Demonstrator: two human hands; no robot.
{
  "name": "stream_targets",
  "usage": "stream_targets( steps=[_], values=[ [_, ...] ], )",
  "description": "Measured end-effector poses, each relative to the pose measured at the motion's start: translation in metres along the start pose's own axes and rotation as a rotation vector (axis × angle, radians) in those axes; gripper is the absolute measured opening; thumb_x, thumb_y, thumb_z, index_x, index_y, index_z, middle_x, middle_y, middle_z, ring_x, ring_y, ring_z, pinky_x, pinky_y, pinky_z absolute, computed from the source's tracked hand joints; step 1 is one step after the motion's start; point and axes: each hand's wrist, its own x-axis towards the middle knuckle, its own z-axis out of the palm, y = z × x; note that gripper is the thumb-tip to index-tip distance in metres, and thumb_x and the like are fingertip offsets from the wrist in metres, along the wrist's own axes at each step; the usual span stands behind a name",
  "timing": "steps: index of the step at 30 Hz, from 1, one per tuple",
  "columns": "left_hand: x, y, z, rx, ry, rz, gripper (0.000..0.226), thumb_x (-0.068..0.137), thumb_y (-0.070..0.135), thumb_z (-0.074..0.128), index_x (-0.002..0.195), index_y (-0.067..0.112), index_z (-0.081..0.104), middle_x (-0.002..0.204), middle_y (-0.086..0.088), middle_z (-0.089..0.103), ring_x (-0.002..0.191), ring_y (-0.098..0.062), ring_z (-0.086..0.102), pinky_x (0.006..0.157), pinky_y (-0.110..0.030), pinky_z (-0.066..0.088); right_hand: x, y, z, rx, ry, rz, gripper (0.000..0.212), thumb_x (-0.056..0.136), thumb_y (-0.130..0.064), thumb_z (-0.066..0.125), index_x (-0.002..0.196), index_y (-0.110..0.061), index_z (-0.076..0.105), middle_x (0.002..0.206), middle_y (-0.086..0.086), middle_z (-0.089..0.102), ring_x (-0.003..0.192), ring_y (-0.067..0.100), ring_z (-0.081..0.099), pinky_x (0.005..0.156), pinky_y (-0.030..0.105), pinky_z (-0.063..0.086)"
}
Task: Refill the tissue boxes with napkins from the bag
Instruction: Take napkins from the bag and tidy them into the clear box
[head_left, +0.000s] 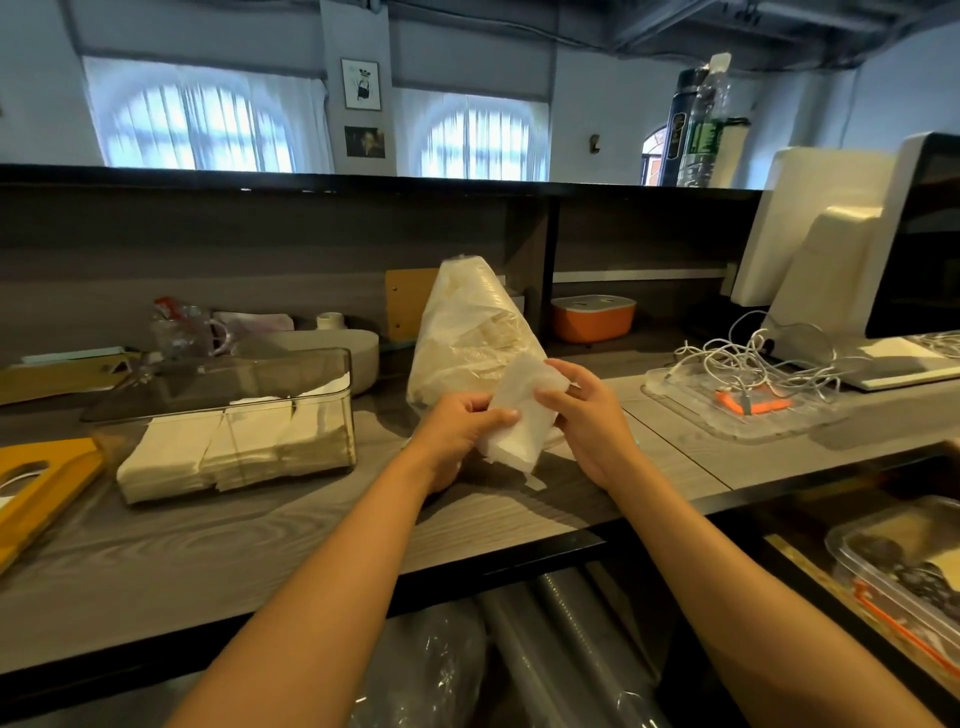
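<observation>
I held a wad of napkins (519, 415) in both hands, left grip (457, 431) and right grip (587, 421) pinching it just near of the bag (467, 332), above the tabletop (311, 519); the tissue box (234, 415) lay left.

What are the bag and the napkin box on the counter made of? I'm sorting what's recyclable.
The bag looks like thin clear plastic film: crinkled, glossy, napkins showing through. The napkin box seems rigid smoky-clear plastic, perhaps acrylic: straight see-through walls. The wad held in both hands looks like soft white paper.
</observation>
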Motion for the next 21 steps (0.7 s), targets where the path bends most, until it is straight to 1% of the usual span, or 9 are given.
stream_targets(
  steps=[2, 5, 8, 10, 11, 14, 16, 18, 21],
  values=[
    [-0.001, 0.002, 0.003, 0.000, -0.070, -0.028, 0.026, 0.092, 0.020, 0.067, 0.118, 0.014, 0.064, 0.114, -0.007, 0.069, 0.104, -0.025, 0.067, 0.085, -0.034, 0.057, 0.001, -0.001, 0.000, 0.058, -0.028, 0.015, 0.038, 0.090, -0.012, 0.066, 0.127, -0.016, 0.058, 0.117, 0.007, 0.065, 0.108, 0.023, 0.064, 0.094, 0.040, 0.054],
    [0.001, 0.004, 0.015, -0.097, 0.084, -0.042, 0.032, 0.097, 0.017, 0.060, 0.128, 0.011, 0.057, 0.115, -0.007, 0.066, 0.103, -0.024, 0.065, 0.083, -0.035, 0.057, 0.001, -0.002, 0.007, 0.110, -0.078, 0.086, 0.024, 0.099, -0.027, 0.053, 0.120, -0.019, 0.061, 0.111, 0.005, 0.070, 0.103, 0.021, 0.067, 0.094, 0.040, 0.053],
    [0.008, 0.000, 0.025, -0.083, 0.183, -0.046, 0.041, 0.100, 0.022, 0.055, 0.139, 0.012, 0.048, 0.126, -0.005, 0.061, 0.112, -0.023, 0.060, 0.087, -0.035, 0.054, 0.000, 0.006, 0.015, 0.020, -0.119, 0.104, 0.039, 0.099, -0.048, 0.047, 0.131, -0.028, 0.053, 0.131, -0.001, 0.062, 0.123, 0.019, 0.058, 0.108, 0.045, 0.043],
    [0.012, -0.003, 0.029, -0.075, 0.207, -0.061, 0.045, 0.100, 0.031, 0.055, 0.141, 0.014, 0.045, 0.130, -0.005, 0.058, 0.114, -0.024, 0.057, 0.086, -0.035, 0.052, -0.001, 0.011, 0.019, -0.095, -0.122, 0.093, 0.053, 0.100, -0.051, 0.042, 0.145, -0.024, 0.040, 0.143, -0.004, 0.048, 0.134, 0.016, 0.045, 0.116, 0.043, 0.033],
    [0.014, -0.004, 0.029, -0.083, 0.228, -0.064, 0.047, 0.100, 0.035, 0.055, 0.141, 0.014, 0.046, 0.130, -0.005, 0.058, 0.114, -0.024, 0.057, 0.087, -0.036, 0.053, -0.001, 0.010, 0.020, -0.107, -0.129, 0.082, 0.053, 0.101, -0.051, 0.040, 0.146, -0.023, 0.039, 0.143, -0.003, 0.048, 0.132, 0.016, 0.047, 0.114, 0.040, 0.036],
    [0.017, -0.004, 0.021, -0.207, 0.315, -0.058, 0.041, 0.099, 0.035, 0.057, 0.134, 0.015, 0.050, 0.124, -0.006, 0.062, 0.111, -0.027, 0.062, 0.095, -0.047, 0.054, -0.003, 0.000, 0.020, -0.079, -0.056, 0.041, 0.036, 0.104, -0.043, 0.034, 0.122, -0.021, 0.056, 0.115, 0.007, 0.066, 0.104, 0.019, 0.063, 0.087, 0.031, 0.052],
    [0.017, -0.002, 0.010, -0.396, 0.377, -0.036, 0.029, 0.097, 0.032, 0.061, 0.122, 0.017, 0.056, 0.117, -0.008, 0.066, 0.107, -0.028, 0.065, 0.094, -0.049, 0.055, -0.001, -0.001, 0.014, -0.150, 0.090, -0.005, 0.042, 0.105, -0.035, 0.033, 0.100, -0.008, 0.064, 0.092, 0.014, 0.070, 0.086, 0.026, 0.066, 0.074, 0.034, 0.052],
    [0.016, -0.002, -0.002, -0.508, 0.466, 0.001, 0.020, 0.095, 0.029, 0.064, 0.110, 0.017, 0.061, 0.110, -0.009, 0.069, 0.102, -0.028, 0.067, 0.093, -0.046, 0.055, -0.001, 0.003, 0.009, -0.302, 0.157, -0.029, 0.049, 0.105, -0.033, 0.034, 0.083, -0.004, 0.067, 0.079, 0.012, 0.071, 0.077, 0.025, 0.066, 0.071, 0.035, 0.052],
    [0.015, -0.005, -0.014, -0.417, 0.590, 0.041, 0.015, 0.093, 0.026, 0.065, 0.102, 0.014, 0.063, 0.096, -0.004, 0.068, 0.086, -0.018, 0.066, 0.080, -0.036, 0.056, -0.001, 0.008, 0.007, -0.552, 0.112, -0.008, 0.057, 0.105, -0.040, 0.032, 0.082, -0.009, 0.075, 0.088, 0.005, 0.071, 0.087, 0.017, 0.063, 0.080, 0.033, 0.045]
  ],
)
